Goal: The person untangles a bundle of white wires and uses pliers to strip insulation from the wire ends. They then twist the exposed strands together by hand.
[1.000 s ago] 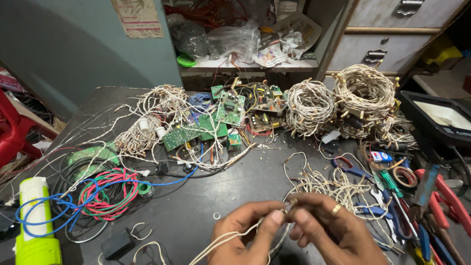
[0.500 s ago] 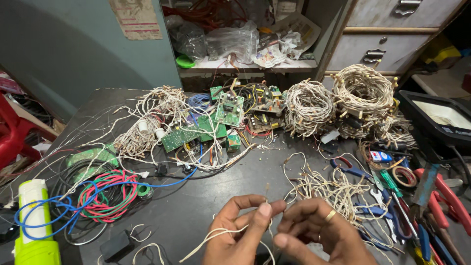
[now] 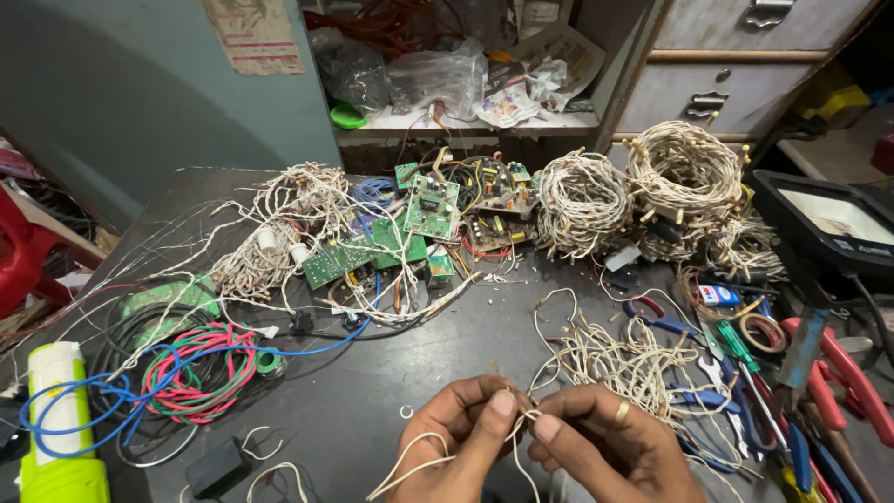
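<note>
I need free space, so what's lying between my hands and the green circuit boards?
In the head view, between the hands and circuit boards lies mostly bare dark table, with one small ring.

Thin white wire pinched at the table's near edge

A thin, off-white twisted wire (image 3: 447, 456) is held just above the dark table, near the bottom middle of the view. Its upper ends meet in a small knot-like junction between the two thumbs. From there two strands droop down and to the left in loose curves, and another strand runs up to the right toward a tangled heap of the same pale wire (image 3: 624, 359)
</note>
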